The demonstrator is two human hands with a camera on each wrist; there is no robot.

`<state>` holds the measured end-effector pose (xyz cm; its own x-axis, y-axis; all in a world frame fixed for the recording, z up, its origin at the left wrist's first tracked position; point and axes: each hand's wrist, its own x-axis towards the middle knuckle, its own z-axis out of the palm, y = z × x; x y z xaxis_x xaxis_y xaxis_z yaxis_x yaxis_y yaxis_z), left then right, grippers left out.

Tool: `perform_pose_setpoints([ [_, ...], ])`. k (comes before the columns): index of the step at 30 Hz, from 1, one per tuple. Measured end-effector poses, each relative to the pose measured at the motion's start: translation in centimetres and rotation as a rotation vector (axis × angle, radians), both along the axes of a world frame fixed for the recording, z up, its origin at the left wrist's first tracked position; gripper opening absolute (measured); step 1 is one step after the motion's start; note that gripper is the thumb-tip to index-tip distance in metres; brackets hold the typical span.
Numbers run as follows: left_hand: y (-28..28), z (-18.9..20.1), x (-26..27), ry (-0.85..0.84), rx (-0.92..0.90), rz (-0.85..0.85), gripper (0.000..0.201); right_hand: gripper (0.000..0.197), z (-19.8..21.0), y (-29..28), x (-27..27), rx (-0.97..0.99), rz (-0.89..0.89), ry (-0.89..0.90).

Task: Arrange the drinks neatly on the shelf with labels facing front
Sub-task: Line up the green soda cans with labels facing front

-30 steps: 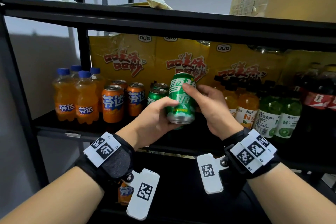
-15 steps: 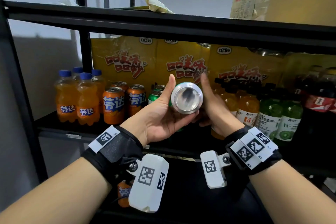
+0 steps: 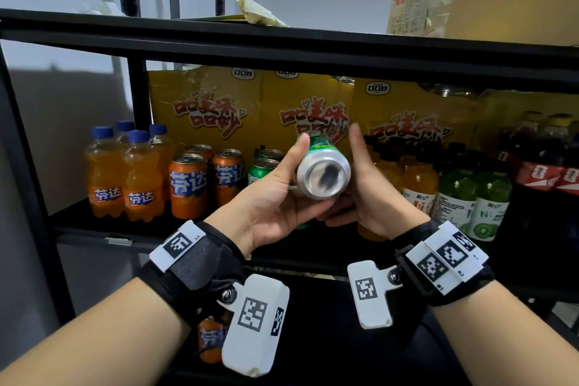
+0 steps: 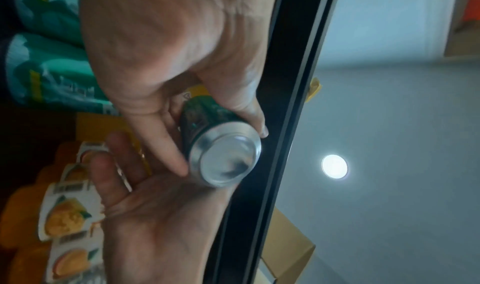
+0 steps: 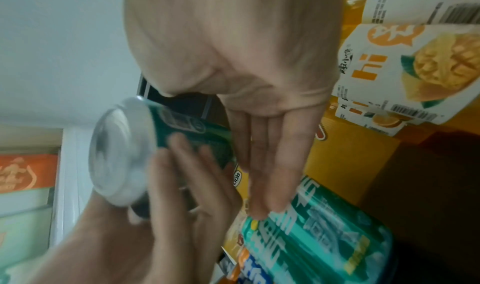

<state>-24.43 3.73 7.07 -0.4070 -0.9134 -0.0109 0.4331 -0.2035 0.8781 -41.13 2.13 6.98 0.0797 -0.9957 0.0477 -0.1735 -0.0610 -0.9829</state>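
At the centre of the head view, the left hand [image 3: 275, 197] is cradling a green can [image 3: 322, 174] tipped on its side, silver base facing the camera, thumb and fingers wrapping it. The right hand [image 3: 369, 191] is bracing the far side with straight, spread fingers. The can is hovering before the shelf [image 3: 282, 47], beside two green cans [image 3: 266, 163]. Judging from this, turning it upright and rotating the label forward before setting it down would be wise.
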Motion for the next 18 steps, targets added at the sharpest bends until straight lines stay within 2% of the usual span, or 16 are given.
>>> perform_pose_setpoints([
  [2,0.1,-0.2,0.2,-0.029,-0.087,0.006,0.067,0.112,0.1,0.2,0.0,-0.051,0.096,-0.065],
  [4,0.0,-0.4,0.5,-0.034,-0.162,0.003,0.06,0.095,0.1,0.4,0.0,-0.156,0.148,-0.107],
  [6,-0.3,-0.8,0.8,-0.056,-0.251,0.007,0.063,0.067,-0.2,0.5,0.2,-0.278,0.133,-0.114],
  [8,-0.6,-1.4,1.3,-0.133,-0.385,0.021,0.071,0.052,-0.7,0.6,0.3,-0.391,0.068,-0.093],
  [10,-0.9,-1.9,1.7,-0.246,-0.533,0.057,0.076,0.054,-0.9,0.7,0.1,-0.493,0.021,-0.047],
  [13,-1.3,-2.4,2.1,-0.371,-0.706,0.132,0.082,0.072,-1.4,1.0,0.1,-0.614,-0.026,0.044],
  [18,-1.8,-3.5,1.9,-0.586,-1.026,0.429,0.097,0.076,-2.7,1.7,1.1,-0.788,0.008,0.081],
])
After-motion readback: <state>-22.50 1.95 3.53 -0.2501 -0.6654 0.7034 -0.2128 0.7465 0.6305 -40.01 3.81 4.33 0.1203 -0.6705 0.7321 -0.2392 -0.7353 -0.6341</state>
